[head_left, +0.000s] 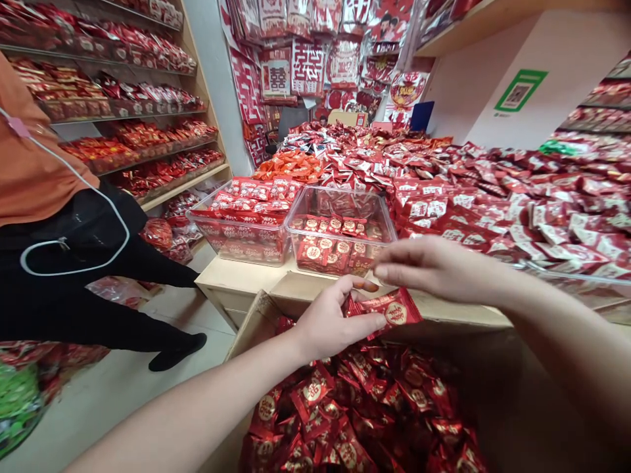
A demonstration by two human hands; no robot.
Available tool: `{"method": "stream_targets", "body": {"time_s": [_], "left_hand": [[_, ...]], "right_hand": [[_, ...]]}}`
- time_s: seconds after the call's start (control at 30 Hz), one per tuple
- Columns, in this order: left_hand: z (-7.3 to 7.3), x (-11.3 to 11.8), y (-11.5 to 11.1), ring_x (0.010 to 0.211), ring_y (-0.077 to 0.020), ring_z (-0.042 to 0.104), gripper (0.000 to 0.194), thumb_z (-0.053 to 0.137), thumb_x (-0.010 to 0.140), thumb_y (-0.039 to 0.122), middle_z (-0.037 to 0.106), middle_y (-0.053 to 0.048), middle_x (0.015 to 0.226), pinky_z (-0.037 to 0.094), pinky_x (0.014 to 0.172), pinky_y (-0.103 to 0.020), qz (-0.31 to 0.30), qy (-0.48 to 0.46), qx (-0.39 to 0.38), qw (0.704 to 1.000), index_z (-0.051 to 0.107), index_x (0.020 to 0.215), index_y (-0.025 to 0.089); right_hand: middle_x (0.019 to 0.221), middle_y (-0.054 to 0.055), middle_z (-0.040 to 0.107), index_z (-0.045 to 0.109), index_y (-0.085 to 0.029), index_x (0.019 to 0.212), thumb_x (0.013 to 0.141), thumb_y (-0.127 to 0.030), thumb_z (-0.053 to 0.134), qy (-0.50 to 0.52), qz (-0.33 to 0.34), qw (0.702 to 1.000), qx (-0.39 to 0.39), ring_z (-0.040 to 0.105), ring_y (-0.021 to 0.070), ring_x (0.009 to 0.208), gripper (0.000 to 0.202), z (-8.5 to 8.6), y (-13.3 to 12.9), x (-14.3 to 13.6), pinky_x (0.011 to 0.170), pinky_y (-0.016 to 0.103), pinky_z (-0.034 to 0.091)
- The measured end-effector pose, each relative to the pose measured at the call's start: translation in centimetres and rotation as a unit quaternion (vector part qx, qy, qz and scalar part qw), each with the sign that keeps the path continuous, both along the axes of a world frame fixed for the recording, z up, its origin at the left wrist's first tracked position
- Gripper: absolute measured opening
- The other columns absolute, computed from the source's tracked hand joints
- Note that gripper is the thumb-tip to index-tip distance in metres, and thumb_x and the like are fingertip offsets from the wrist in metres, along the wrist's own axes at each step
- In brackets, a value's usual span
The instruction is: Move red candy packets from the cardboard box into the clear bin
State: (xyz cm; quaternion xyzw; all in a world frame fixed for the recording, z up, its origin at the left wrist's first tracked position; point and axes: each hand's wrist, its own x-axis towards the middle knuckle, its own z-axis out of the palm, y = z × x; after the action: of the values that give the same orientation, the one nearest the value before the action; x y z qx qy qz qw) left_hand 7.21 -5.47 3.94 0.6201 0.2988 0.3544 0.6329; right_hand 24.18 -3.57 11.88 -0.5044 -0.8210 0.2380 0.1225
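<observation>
One red packet [396, 311] with a pale disc shows in the left hand [323, 323], pinched between thumb and fingers above the near cardboard box [263, 315]. The right hand [424, 268] is open, fingers loosely together, just over it; whether they touch is unclear. "囍" reads on loose packets [314, 392] inside the box and on a far hanging decoration [277, 79]; smaller print is illegible. A green-framed QR code [520, 92] is on the right wall. The right hand partly covers the right clear bin [340, 243]; the box's near side is cut off.
</observation>
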Motion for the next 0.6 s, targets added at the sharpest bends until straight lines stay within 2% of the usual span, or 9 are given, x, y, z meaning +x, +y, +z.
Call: {"method": "stream_targets", "body": {"time_s": [0.07, 0.13, 0.2, 0.27, 0.37, 0.47, 0.5, 0.6], "left_hand": [[0.1, 0.2, 0.0, 0.075, -0.0108, 0.054, 0.037, 0.063, 0.066, 0.022, 0.057, -0.002, 0.082, 0.042, 0.071, -0.025, 0.021, -0.021, -0.004, 1.000, 0.046, 0.097, 0.014], [0.2, 0.4, 0.0, 0.067, -0.0089, 0.055, 0.034, 0.062, 0.067, 0.025, 0.057, 0.000, 0.075, 0.042, 0.062, -0.021, 0.042, -0.027, -0.026, 0.998, 0.046, 0.095, 0.014], [0.3, 0.5, 0.1, 0.058, -0.0076, 0.056, 0.034, 0.059, 0.070, 0.034, 0.055, 0.001, 0.069, 0.037, 0.049, -0.016, 0.038, -0.017, -0.067, 0.997, 0.045, 0.094, 0.015], [0.5, 0.4, 0.3, 0.052, -0.0077, 0.056, 0.035, 0.051, 0.074, 0.044, 0.055, 0.000, 0.070, 0.029, 0.040, -0.014, 0.001, -0.023, -0.136, 0.990, 0.044, 0.094, 0.016], [0.7, 0.2, 0.6, 0.051, -0.0072, 0.057, 0.034, 0.052, 0.074, 0.044, 0.056, 0.000, 0.072, 0.025, 0.037, -0.013, -0.012, -0.069, -0.200, 0.977, 0.044, 0.092, 0.017], [0.8, 0.0, 0.7, 0.052, -0.0067, 0.056, 0.027, 0.058, 0.071, 0.031, 0.055, 0.002, 0.066, 0.028, 0.039, -0.012, 0.047, -0.087, -0.168, 0.981, 0.047, 0.092, 0.016], [0.8, 0.0, 0.7, 0.052, -0.0067, 0.056, 0.025, 0.057, 0.071, 0.028, 0.055, 0.002, 0.064, 0.029, 0.039, -0.012, 0.063, -0.081, -0.153, 0.983, 0.048, 0.090, 0.015], [0.8, 0.2, 0.6, 0.048, -0.0049, 0.053, 0.020, 0.057, 0.070, 0.022, 0.054, 0.003, 0.063, 0.034, 0.040, -0.012, 0.084, -0.062, -0.103, 0.989, 0.049, 0.087, 0.014]], "right_hand": [[0.075, 0.001, 0.063, 0.062, -0.023, 0.082, 0.076, -0.043, 0.047, 0.033, 0.011, 0.998, -0.049, 0.055, 0.0147, 0.066, 0.026, -1.3, -1.7, 0.9, 0.058, 0.025, 0.042], [0.075, 0.001, 0.064, 0.062, -0.022, 0.082, 0.075, -0.043, 0.048, 0.053, 0.000, 0.997, -0.049, 0.055, 0.0149, 0.065, 0.026, -2.3, -2.5, 1.5, 0.056, 0.024, 0.043], [0.073, 0.002, 0.064, 0.063, -0.023, 0.080, 0.074, -0.042, 0.050, 0.057, -0.023, 0.998, 0.002, 0.056, 0.0149, 0.063, 0.024, -2.6, -2.8, 1.8, 0.055, 0.024, 0.043], [0.074, 0.003, 0.064, 0.063, -0.024, 0.080, 0.073, -0.040, 0.052, 0.053, -0.043, 0.994, 0.085, 0.056, 0.0160, 0.065, 0.021, -2.5, -3.0, 1.8, 0.057, 0.026, 0.044], [0.083, 0.005, 0.063, 0.062, -0.025, 0.085, 0.074, -0.037, 0.051, 0.057, -0.030, 0.984, 0.167, 0.057, 0.0184, 0.076, 0.019, -2.4, -3.3, 1.2, 0.065, 0.029, 0.046], [0.092, 0.006, 0.062, 0.062, -0.025, 0.087, 0.075, -0.036, 0.051, 0.095, 0.018, 0.984, 0.150, 0.055, 0.0189, 0.086, 0.019, -2.7, -3.4, 0.7, 0.073, 0.031, 0.045], [0.092, 0.006, 0.062, 0.061, -0.024, 0.086, 0.076, -0.035, 0.050, 0.114, 0.015, 0.984, 0.137, 0.055, 0.0184, 0.086, 0.019, -2.9, -3.4, 0.6, 0.074, 0.030, 0.045], [0.089, 0.005, 0.062, 0.060, -0.022, 0.088, 0.076, -0.034, 0.050, 0.159, -0.060, 0.981, 0.094, 0.057, 0.0164, 0.078, 0.019, -3.5, -3.1, 0.5, 0.069, 0.028, 0.047]]}}
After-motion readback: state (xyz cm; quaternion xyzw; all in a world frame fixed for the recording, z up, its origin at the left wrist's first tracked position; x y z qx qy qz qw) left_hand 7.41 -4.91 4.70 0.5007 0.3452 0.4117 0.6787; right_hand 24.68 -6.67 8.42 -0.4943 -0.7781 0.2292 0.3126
